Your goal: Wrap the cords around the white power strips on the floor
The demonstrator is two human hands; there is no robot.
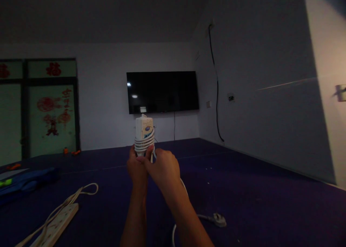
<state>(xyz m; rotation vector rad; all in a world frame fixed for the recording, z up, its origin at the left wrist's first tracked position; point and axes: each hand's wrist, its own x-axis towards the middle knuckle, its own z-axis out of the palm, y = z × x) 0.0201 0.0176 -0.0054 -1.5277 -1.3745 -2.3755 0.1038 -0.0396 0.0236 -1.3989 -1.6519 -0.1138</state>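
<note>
A white power strip (141, 126) stands upright in front of me, with several turns of its white cord (144, 143) wound around its middle. My left hand (137, 171) is closed around the lower part of the strip. My right hand (164, 167) is closed on the cord at the strip's lower right, thumb pressed near the bottom turns; part of the grip is hidden. From there the loose cord runs down behind my right forearm to a plug (219, 220) lying on the dark blue surface.
A second power strip (61, 221) with its bundled cord lies at the lower left of the blue surface (256, 200). Beyond it are a blue cloth item (29, 180) and small orange objects (76, 152). A television (163, 92) hangs on the far wall.
</note>
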